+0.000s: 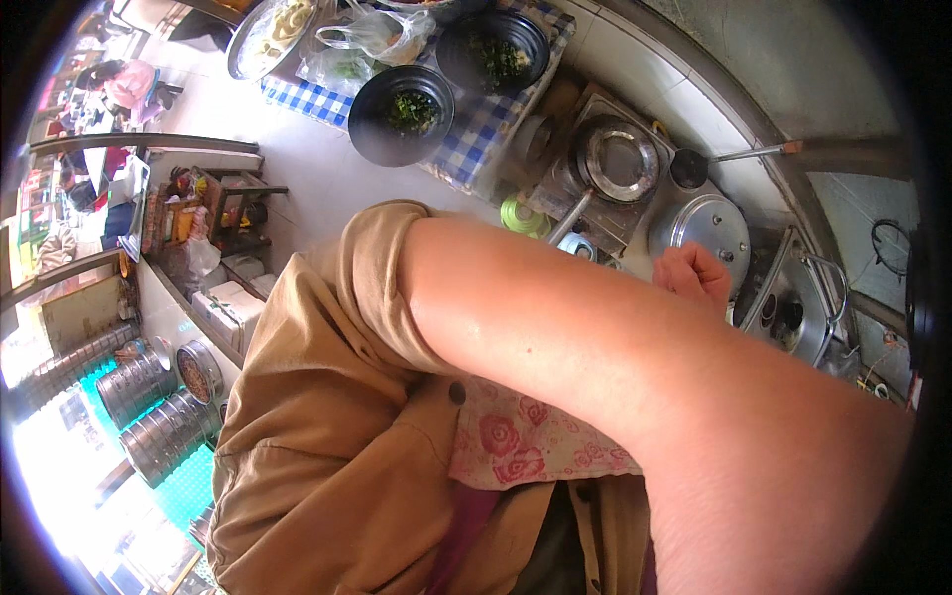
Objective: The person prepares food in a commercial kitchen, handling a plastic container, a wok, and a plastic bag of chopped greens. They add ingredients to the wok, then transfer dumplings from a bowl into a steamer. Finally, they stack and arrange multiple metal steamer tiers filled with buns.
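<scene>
My left forearm (565, 320), with its tan sleeve (364, 275) rolled up to the elbow, crosses the middle of the view. My left hand is out of view past the right side. Beyond the forearm shows my right hand (692, 274), fingers curled and its lower part hidden. It overlaps the near edge of a round metal pot lid (710, 227) in the picture; whether it touches the lid or holds anything cannot be told. Left of the lid, a shiny metal dish (623, 162) lies in a long-handled pan (571, 219) on the stove (547, 190).
Two black bowls (401, 137) (494, 67) with chopped greens stand on a blue-checked tablecloth (476, 145), near plastic bags (387, 33). A black ladle (689, 168) lies by the wall. Metal steamer baskets (167, 431) are at left. A person (126, 89) sits in the background.
</scene>
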The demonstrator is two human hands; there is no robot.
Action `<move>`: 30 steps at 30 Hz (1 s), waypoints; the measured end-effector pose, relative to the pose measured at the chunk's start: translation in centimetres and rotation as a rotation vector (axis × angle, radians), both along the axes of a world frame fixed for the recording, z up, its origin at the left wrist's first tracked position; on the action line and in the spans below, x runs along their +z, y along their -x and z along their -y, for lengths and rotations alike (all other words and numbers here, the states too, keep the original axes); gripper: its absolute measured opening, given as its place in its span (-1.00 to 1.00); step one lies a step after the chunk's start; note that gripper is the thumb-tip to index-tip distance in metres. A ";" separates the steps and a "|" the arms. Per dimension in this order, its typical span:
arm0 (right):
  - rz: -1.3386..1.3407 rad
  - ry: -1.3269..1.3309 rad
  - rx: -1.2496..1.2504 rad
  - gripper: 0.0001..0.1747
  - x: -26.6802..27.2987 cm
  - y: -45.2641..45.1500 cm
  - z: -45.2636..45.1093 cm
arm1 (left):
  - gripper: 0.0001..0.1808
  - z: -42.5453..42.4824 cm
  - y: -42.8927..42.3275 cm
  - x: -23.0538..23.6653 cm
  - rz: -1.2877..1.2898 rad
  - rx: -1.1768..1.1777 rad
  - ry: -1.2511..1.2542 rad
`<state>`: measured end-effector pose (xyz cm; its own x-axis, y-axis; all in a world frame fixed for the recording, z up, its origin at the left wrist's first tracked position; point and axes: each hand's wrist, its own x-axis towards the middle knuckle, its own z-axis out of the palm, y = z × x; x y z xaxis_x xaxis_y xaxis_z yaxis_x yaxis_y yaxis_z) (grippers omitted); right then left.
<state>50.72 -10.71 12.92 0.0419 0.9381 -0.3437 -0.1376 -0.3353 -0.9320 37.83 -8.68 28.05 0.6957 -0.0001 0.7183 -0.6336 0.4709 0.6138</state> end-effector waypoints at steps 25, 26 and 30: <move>-0.146 -0.085 0.107 -0.76 0.2 -0.6 1.1 | -0.79 2.8 -1.8 0.2 -0.024 0.116 -0.067; -0.132 -0.070 0.124 -0.76 0.2 -0.9 1.1 | -0.79 3.1 -2.0 0.4 -0.028 0.125 -0.072; -0.141 -0.064 0.150 -0.76 0.4 -1.6 1.7 | -0.79 3.8 -2.0 0.3 -0.018 0.123 -0.067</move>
<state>52.29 -12.43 13.28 -0.1444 0.9503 -0.2758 -0.2213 -0.3026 -0.9271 39.84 -12.52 28.37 0.7061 0.0382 0.7071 -0.6727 0.3483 0.6529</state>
